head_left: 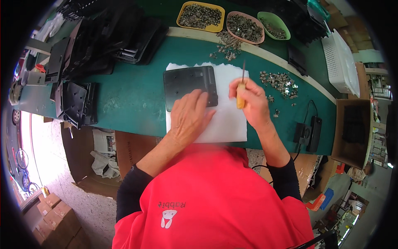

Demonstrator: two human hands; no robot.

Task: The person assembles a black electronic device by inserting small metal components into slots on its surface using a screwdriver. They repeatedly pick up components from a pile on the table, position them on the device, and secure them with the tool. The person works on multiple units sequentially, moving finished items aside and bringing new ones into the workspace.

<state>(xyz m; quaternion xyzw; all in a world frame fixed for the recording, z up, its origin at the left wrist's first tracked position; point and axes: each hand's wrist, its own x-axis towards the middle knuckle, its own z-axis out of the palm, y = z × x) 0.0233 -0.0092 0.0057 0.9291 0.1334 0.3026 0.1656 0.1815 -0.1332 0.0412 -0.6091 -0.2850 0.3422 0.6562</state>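
A flat black plastic panel (pixel 184 85) lies on a white foam sheet (pixel 232 128) in front of me. My left hand (pixel 188 114) rests on its lower right part with the fingers laid out flat. To the right of the panel, my right hand (pixel 253 101) grips a screwdriver (pixel 240 97) by its yellow handle. The thin shaft points up and away from me, and its tip touches nothing. Small metal clips (pixel 282 83) are scattered on the green bench to the right of this hand.
Black plastic parts (pixel 103 41) are piled at the left. Beyond a wooden strip (pixel 195 34) sit yellow (pixel 224 16), pink (pixel 260 35) and green (pixel 287 33) trays of small metal parts. A black power adapter (pixel 302 133) with a cable and a white basket (pixel 338 62) are at the right.
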